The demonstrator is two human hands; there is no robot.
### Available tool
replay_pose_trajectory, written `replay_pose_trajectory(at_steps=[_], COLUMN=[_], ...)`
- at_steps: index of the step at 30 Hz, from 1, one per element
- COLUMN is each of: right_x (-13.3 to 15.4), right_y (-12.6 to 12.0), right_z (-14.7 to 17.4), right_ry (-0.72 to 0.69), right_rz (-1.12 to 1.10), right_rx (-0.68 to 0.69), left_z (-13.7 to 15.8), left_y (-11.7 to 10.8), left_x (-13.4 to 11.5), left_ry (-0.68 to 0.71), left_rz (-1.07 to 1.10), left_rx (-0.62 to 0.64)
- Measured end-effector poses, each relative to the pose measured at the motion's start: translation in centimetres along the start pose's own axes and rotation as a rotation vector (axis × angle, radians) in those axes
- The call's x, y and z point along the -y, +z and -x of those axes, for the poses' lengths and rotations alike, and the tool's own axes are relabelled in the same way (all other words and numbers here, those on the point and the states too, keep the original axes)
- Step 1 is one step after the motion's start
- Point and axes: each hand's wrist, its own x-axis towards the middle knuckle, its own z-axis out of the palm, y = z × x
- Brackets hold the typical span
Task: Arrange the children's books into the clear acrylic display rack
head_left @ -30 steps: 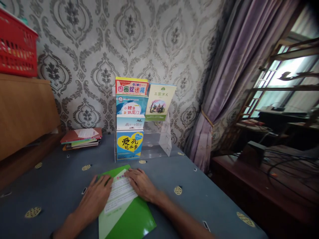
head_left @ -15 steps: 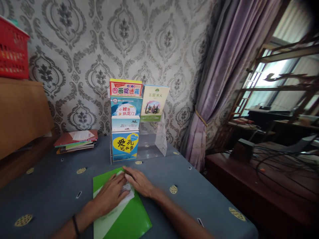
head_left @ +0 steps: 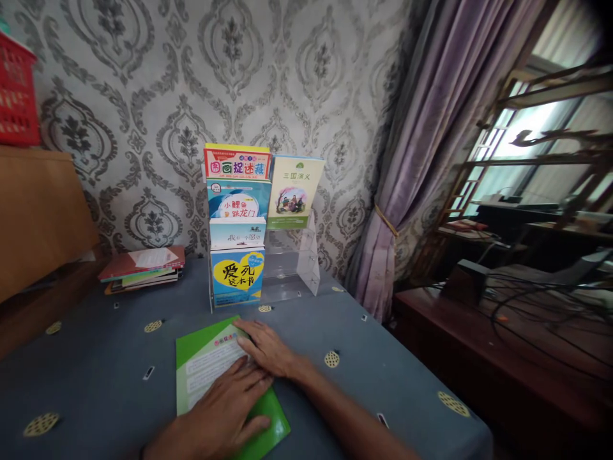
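A green book (head_left: pixel 205 367) with a pale text panel lies flat on the table in front of me. My left hand (head_left: pixel 230 399) rests spread across its lower middle, thumb stretched towards the right. On the upper right part of the cover lies my right hand (head_left: pixel 265 348), fingers extended and flat, its fingertips near the top edge. The two hands touch or overlap slightly at the left fingertips. Behind the book stands a clear book rack (head_left: pixel 309 268) with several books in its left column, the lowest a blue and yellow book (head_left: pixel 238 278).
A cream and green book (head_left: pixel 295 191) sits at the rack's upper right. Stacked books (head_left: pixel 143 268) lie at the back left, near a wooden cabinet (head_left: pixel 43 217) bearing a red basket (head_left: pixel 16 96). A purple curtain (head_left: pixel 416 160) hangs right; cables (head_left: pixel 522 319) cover a dark red surface beyond.
My left hand has slid down and right over the book, uncovering more of the printed panel. My right hand stays at the upper right. The view has shifted slightly.
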Motion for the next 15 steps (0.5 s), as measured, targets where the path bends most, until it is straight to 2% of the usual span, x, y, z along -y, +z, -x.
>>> replay_pose_trajectory(at_steps=[9,15], right_x=[0.34,0.56], right_y=[-0.21,-0.27], right_z=[0.19,0.32], right_ry=[-0.017,-0.024], right_rz=[0.017,0.061], right_rx=[0.009,0.043], left_z=[0.14,0.17], left_y=[-0.78,-0.57], left_x=[-0.87,-0.53], left_ry=[0.269,0.351], left_rz=[0.091,0.062], left_rx=[0.177,0.088])
